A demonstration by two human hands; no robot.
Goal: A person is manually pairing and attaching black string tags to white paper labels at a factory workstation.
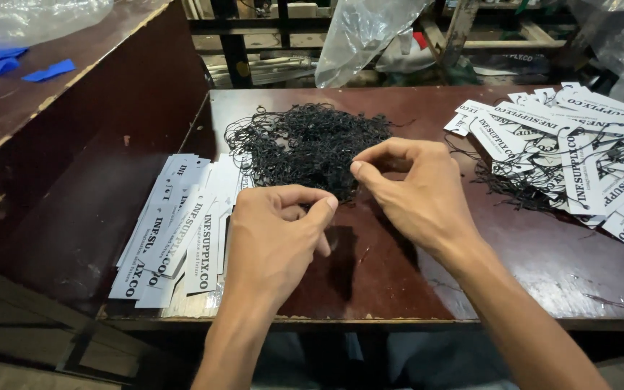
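Note:
A tangled heap of thin black strings (305,144) lies in the middle of the dark brown table (543,267). My right hand (413,191) pinches at the near edge of that heap with thumb and forefinger. My left hand (276,238) sits just left of it, fingers curled, thumb and forefinger pressed together; a string between them is too thin to make out. Left of my left hand lies a fanned stack of long white paper tags (175,231) with black print. At the right lies a pile of white tags with strings attached (579,159).
A raised wooden side panel and shelf (74,108) border the table on the left, with blue scraps (9,65) and clear plastic on top. A clear plastic bag (362,36) hangs behind the table. Wooden frames and clutter fill the background.

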